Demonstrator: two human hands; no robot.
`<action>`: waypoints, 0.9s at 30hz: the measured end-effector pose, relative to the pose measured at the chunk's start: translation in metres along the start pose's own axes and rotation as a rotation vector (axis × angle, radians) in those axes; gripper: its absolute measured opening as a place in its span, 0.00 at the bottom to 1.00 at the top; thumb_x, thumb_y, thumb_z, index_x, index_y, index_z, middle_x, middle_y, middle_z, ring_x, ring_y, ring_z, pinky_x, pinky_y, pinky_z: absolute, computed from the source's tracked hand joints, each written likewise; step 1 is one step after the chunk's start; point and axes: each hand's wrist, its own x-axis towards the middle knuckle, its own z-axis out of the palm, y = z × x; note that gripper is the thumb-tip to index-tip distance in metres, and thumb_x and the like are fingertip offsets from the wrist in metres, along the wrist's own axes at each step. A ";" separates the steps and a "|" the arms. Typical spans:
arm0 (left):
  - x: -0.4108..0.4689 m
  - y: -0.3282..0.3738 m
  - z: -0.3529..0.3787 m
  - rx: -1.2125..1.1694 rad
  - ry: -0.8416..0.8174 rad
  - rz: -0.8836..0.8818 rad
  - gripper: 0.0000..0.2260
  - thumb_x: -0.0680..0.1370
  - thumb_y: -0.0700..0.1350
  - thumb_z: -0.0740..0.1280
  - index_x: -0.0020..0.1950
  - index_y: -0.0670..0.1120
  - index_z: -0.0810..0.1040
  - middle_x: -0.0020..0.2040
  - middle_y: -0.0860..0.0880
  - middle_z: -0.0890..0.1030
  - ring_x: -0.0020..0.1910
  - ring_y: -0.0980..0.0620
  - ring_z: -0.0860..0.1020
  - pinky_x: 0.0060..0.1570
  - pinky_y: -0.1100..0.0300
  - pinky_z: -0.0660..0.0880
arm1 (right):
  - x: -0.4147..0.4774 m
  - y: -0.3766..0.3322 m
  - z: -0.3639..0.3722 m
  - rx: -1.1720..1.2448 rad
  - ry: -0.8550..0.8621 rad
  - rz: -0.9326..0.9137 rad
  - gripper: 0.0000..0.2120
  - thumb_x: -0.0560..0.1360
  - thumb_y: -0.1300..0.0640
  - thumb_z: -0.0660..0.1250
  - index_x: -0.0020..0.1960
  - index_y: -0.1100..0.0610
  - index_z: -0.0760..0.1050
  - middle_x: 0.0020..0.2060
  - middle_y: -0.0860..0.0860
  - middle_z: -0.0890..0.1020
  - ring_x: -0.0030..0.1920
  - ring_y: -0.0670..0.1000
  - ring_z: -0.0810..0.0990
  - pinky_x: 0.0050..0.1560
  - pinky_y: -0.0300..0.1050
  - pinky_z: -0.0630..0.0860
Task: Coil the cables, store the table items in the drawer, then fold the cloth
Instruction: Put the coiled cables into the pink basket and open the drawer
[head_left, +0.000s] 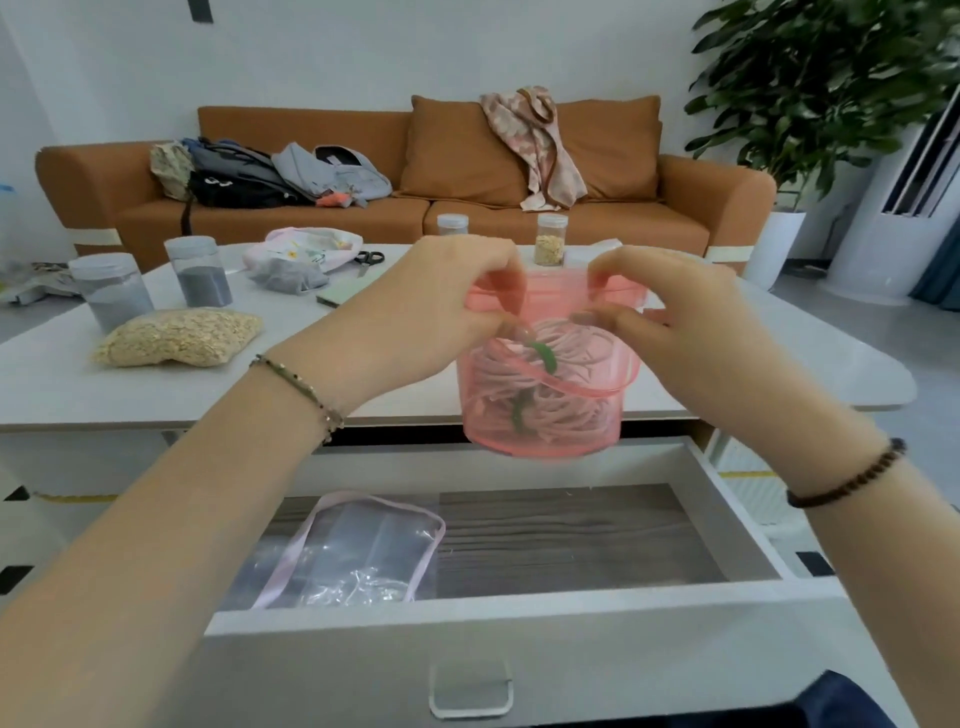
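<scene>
Both hands pinch the rim of the pink bucket (540, 421): the left hand (447, 296) at its 9 o'clock, the right hand (670, 317) at its 3 o'clock, fingers curled over the edge. The coiled cables (566, 402) lie inside, bound with green ties (545, 358). The bucket hangs at the desk's (104, 395) near edge, above the open drawer (737, 512). It is best kept level and lowered straight. A clear pouch (358, 551) fills the drawer's 9 o'clock side; bare floor from centre to 3 o'clock offers room, provided the back wall is cleared.
</scene>
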 end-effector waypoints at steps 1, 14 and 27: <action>-0.002 0.009 0.001 -0.026 -0.013 0.010 0.08 0.72 0.42 0.77 0.44 0.51 0.80 0.43 0.59 0.81 0.47 0.66 0.78 0.47 0.76 0.68 | -0.008 -0.001 -0.008 0.017 0.001 0.009 0.14 0.74 0.39 0.66 0.53 0.46 0.77 0.49 0.42 0.80 0.49 0.50 0.77 0.51 0.58 0.78; -0.016 0.067 0.089 -0.041 -0.182 0.141 0.06 0.70 0.41 0.75 0.43 0.51 0.82 0.41 0.57 0.81 0.43 0.59 0.80 0.47 0.54 0.79 | -0.112 0.038 -0.047 0.041 0.004 0.172 0.07 0.69 0.53 0.77 0.46 0.52 0.84 0.45 0.44 0.84 0.53 0.49 0.80 0.58 0.53 0.80; -0.032 0.048 0.128 -0.034 -0.475 0.097 0.10 0.78 0.43 0.69 0.58 0.54 0.84 0.50 0.57 0.84 0.50 0.60 0.79 0.56 0.58 0.74 | -0.160 0.065 -0.018 -0.069 -0.006 0.179 0.09 0.66 0.60 0.81 0.45 0.52 0.87 0.41 0.39 0.84 0.49 0.47 0.82 0.52 0.51 0.80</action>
